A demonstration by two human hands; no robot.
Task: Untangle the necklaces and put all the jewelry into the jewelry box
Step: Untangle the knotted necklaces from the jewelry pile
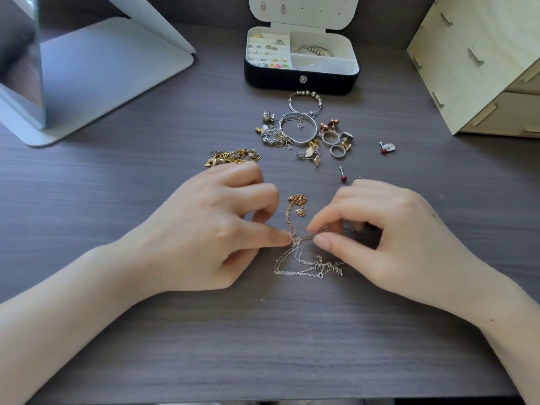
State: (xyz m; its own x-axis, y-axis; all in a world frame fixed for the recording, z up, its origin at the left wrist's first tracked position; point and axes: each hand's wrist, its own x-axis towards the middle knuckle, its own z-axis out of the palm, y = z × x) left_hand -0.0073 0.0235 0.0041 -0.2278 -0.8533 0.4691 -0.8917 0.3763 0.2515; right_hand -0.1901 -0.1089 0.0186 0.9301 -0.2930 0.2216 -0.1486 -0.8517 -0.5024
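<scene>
**Both hands pinch the knotted chains at mid-table**

Head view: on the grey wood-grain table (263, 331), a pair of tangled necklaces (295, 243) lies between the two hands. One is a thin rose-gold chain (293, 213) that runs up away from the knot. The other is a thin silver chain (292, 266) that loops toward the person and carries a branch-shaped silver pendant (328, 266).

The left hand (210, 226) pinches the knot between thumb and forefinger, its other fingers curled above the table. The right hand (388, 238) nips a strand just beside the knot, thumb and forefinger pressed together on it.

Farther back stands the black jewelry box with white lining (301, 81), its lid (304, 13) raised. Small earrings and rings sit in its left compartments and a bangle in a right one.

Between box and hands, loose pieces lie on the table:
- a beaded wire bangle (305, 94)
- a wide silver bangle (298, 141)
- a gold link bracelet (233, 156)
- two red ball studs (344, 178)
- small rings and earrings in a cluster (336, 140)

A white-framed mirror (102, 68) stands at left, and a pale wooden drawer unit (473, 62) at right.
</scene>
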